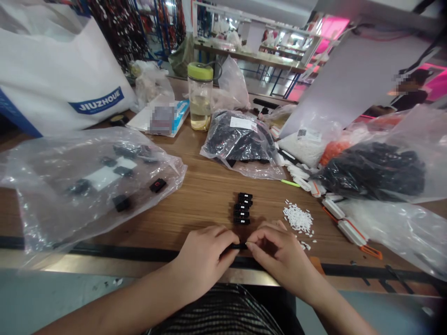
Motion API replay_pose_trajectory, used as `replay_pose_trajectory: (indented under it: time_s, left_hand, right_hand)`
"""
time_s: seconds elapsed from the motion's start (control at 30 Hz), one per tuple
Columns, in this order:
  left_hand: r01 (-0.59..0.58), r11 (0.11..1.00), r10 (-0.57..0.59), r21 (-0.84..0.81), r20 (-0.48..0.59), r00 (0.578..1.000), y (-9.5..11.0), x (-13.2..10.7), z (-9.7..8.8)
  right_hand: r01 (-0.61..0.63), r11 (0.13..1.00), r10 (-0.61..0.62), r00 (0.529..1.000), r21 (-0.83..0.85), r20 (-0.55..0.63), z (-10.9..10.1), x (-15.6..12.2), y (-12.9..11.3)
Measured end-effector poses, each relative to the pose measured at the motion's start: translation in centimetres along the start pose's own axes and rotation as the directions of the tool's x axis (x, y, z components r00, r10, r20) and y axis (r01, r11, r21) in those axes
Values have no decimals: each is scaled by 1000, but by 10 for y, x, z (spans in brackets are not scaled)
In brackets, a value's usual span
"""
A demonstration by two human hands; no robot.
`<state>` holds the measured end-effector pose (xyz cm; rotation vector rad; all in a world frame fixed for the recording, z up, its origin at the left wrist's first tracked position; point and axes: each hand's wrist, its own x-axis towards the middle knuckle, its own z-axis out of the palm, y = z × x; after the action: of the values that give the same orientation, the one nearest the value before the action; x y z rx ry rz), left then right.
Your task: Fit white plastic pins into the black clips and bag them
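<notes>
Near the table's front edge, my left hand (207, 253) is closed round a small black connector housing (239, 246), its thumb and forefinger gripping the left end. My right hand (279, 249) is pinched at the right end of that housing; whatever sits between its fingertips is too small to make out. Just beyond the hands, several similar black connector housings (241, 214) stand in a short column, with white dots on their right ends. Right of them lies a loose pile of tiny white plugs (298, 218), some scattered toward my right hand.
A clear plastic bag (84, 186) with black parts spreads over the left side. Behind stand a bag of black parts (240, 139), a green-lidded bottle (200, 97) and a large white bag (59, 70). More filled bags (377, 167) and white-orange pieces (352, 232) crowd the right.
</notes>
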<state>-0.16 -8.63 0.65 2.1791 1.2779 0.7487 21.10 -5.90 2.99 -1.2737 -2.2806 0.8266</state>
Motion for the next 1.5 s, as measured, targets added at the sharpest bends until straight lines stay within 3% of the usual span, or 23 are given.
replay_pose_trajectory:
  time_s: [0.4, 0.8, 1.13, 1.2, 1.3, 1.4, 1.5]
  left_hand:
    - [36, 999, -36, -19, 11, 999, 0, 1, 0]
    - [67, 997, -66, -34, 37, 997, 0, 0, 1]
    - [77, 996, -75, -39, 40, 996, 0, 0, 0]
    - [85, 996, -83, -37, 39, 996, 0, 0, 0]
    - [83, 996, -82, -45, 28, 996, 0, 0, 0]
    - [68, 997, -67, -48, 19, 998, -1, 0, 0]
    - [63, 997, -62, -33, 28, 998, -3, -1, 0]
  right_hand:
    - [69, 997, -69, 997, -31, 24, 3, -1, -9]
    - [254, 924, -286, 955, -284, -77, 2, -5, -19]
    - [304, 875, -360, 929, -377, -86, 15, -14, -17]
    - [295, 898, -341, 935, -327, -93, 5, -13, -12]
    - [207, 925, -265, 952, -317, -151, -32, -4, 12]
    - [-64, 889, -79, 955, -454, -287, -76, 12, 49]
    - [-158, 837, 86, 984, -524, -159, -102, 30, 77]
